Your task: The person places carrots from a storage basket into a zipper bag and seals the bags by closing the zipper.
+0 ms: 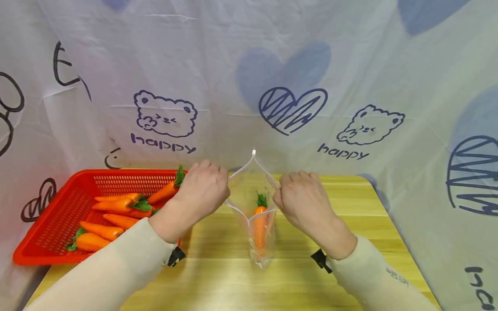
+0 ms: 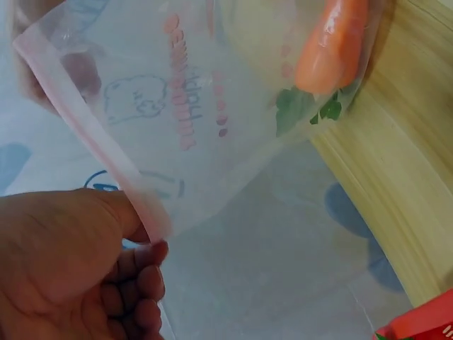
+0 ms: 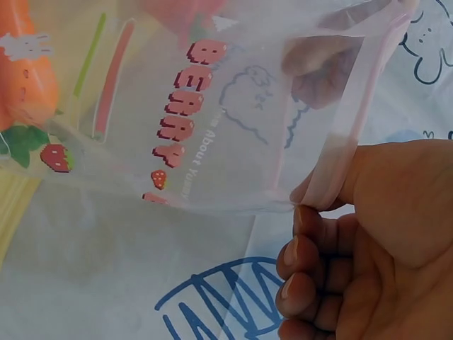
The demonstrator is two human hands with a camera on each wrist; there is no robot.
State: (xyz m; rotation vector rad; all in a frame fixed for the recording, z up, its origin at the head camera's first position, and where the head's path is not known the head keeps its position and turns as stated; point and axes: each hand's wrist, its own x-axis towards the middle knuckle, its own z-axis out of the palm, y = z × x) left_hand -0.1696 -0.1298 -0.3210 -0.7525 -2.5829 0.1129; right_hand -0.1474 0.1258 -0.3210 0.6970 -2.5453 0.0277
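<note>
A clear zip bag (image 1: 243,190) with a pink rim and printed red lettering hangs between my two hands, its mouth spread wide and a white slider at the far corner. Inside it one orange carrot (image 1: 260,229) stands upright, green leaves at the top. My left hand (image 1: 204,183) pinches the rim on the left between thumb and curled fingers. On the opposite side, my right hand (image 1: 305,198) pinches the rim the same way. In the right wrist view the lettering on the bag (image 3: 184,106) reads "BERRY".
A red plastic basket (image 1: 46,224) holding several carrots (image 1: 116,204) stands on the left of the wooden table (image 1: 350,268), close beside my left forearm. A white printed cloth (image 1: 218,65) hangs behind the table and along both sides.
</note>
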